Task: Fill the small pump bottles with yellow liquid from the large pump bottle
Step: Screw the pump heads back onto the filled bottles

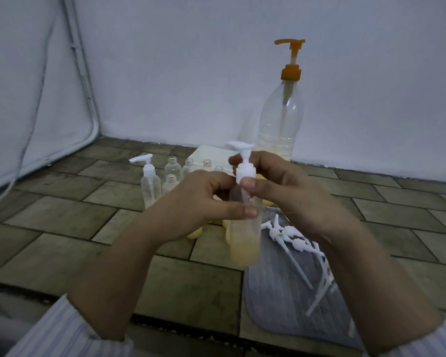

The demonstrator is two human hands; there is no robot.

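Centrally, both hands hold one small pump bottle (243, 228) upright in the air above the tiled floor (62, 222). The left hand (204, 199) wraps its grip round the clear body of the bottle, thumb across the front, while the right hand (283, 186) pinches the white pump cap (244, 171) at the neck between thumb and fingers. Yellow liquid fills only the lower part of the held bottle.

Behind the hands, a capped small bottle (150, 181) stands on the floor, with several open-necked small bottles (171, 166) just beside it and a pale rectangular container (211, 153) behind them. Against the white wall stands the large pump bottle (281, 119) with its orange pump head (291, 57); yellow liquid sits low in it. To the right, loose white pump tops (294, 243) lie on a grey ribbed mat (281, 305). Striped sleeves (62, 331) show at the wrists.
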